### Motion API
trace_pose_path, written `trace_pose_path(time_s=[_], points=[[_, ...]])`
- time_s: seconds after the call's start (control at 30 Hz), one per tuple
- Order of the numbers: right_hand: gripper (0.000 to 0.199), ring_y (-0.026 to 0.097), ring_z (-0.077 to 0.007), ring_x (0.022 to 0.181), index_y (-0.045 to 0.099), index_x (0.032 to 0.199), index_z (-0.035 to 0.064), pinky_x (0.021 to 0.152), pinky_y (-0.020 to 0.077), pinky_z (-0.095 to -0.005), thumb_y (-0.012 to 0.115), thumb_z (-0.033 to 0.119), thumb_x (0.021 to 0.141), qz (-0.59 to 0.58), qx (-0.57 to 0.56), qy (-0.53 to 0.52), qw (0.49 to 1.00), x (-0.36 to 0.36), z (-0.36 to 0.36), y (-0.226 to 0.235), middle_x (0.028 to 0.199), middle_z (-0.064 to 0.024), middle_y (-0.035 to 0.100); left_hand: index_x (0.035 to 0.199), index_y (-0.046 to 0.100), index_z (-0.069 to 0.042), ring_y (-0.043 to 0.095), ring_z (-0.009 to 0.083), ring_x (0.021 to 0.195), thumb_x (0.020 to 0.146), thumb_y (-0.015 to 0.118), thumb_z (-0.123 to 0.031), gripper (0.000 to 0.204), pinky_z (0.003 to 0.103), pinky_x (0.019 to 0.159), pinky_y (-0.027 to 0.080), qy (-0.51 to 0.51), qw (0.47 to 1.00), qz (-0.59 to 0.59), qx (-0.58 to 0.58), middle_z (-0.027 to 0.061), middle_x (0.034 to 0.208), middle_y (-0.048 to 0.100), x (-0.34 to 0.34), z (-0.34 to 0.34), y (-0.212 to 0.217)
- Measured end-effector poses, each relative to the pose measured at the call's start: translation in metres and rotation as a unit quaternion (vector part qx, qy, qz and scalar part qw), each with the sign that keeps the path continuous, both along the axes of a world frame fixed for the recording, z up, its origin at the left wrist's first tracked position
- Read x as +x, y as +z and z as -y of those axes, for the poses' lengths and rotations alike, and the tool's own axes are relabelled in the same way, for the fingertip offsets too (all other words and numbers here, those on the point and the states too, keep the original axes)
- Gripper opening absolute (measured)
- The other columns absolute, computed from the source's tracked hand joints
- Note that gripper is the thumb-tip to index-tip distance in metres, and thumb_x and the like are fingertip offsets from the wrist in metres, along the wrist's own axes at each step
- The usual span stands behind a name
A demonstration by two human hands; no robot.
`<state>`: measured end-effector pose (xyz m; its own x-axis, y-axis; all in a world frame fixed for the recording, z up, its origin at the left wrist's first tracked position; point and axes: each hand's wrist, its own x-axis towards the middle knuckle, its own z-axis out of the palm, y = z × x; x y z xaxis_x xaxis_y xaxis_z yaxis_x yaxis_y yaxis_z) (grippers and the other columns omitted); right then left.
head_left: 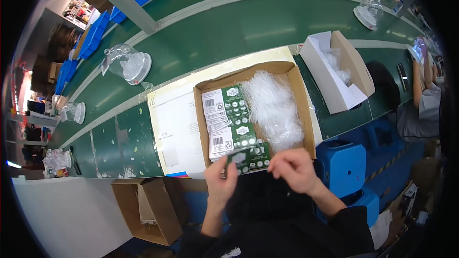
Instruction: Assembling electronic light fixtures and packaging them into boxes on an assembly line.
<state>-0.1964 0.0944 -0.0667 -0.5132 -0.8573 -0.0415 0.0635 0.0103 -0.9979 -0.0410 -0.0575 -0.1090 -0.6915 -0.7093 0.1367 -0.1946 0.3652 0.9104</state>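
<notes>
Shows white lettering, a logo and round icons on green-and-white packs (245,136) toward nine o'clock inside the cardboard box (306,109), plus barcodes and recycling marks. Includes handwritten digits and small print on the pale sheet (169,134) at nine o'clock of the box.

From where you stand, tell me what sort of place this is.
Probably a factory packing or assembly line: a long green work surface carries clear domes spaced along it, blue bins sit at the far left, and an open cardboard box holds green-and-white packets.
</notes>
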Motion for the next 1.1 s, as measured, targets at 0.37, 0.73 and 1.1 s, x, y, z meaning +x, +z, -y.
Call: trace_pose_path(time_s=[0.37, 0.73, 1.1], points=[[0.022, 0.059, -0.0082, 0.052, 0.066, 0.079, -0.0029, 0.048, 0.0458, -0.0203, 0.053, 0.007, 0.093, 0.204, 0.055, 0.132, 0.968, 0.014, 0.0, 0.012, 0.061, -0.0056, 0.064, 0.112, 0.067, -0.003, 0.057, 0.0225, 0.059, 0.077, 0.067, 0.0, 0.035, 0.033, 0.054, 0.045, -0.201, 0.976, -0.009, -0.089, 0.0084, 0.069, 0.058, -0.013, -0.027, 0.032], [0.023, 0.061, -0.0105, 0.051, 0.066, 0.075, -0.0049, 0.048, 0.0477, -0.0213, 0.053, 0.005, 0.092, 0.238, 0.066, 0.102, 0.964, 0.014, -0.003, 0.01, 0.059, -0.0074, 0.063, 0.113, 0.067, -0.003, 0.053, 0.0204, 0.056, 0.074, 0.067, 0.002, 0.039, 0.032, 0.053, 0.044, -0.196, 0.976, -0.004, -0.099, 0.0064, 0.065, 0.053, -0.012, -0.029, 0.031], [0.031, 0.057, -0.0089, 0.049, 0.063, 0.075, 0.0003, 0.044, 0.0424, -0.0206, 0.054, 0.02, 0.096, 0.304, 0.068, 0.132, 0.941, 0.009, -0.008, -0.001, 0.058, -0.005, 0.061, 0.111, 0.069, -0.005, 0.052, 0.0231, 0.057, 0.069, 0.067, 0.006, 0.044, 0.034, 0.053, 0.044, -0.189, 0.968, 0.036, -0.162, 0.0069, 0.067, 0.052, -0.014, -0.031, 0.035]])
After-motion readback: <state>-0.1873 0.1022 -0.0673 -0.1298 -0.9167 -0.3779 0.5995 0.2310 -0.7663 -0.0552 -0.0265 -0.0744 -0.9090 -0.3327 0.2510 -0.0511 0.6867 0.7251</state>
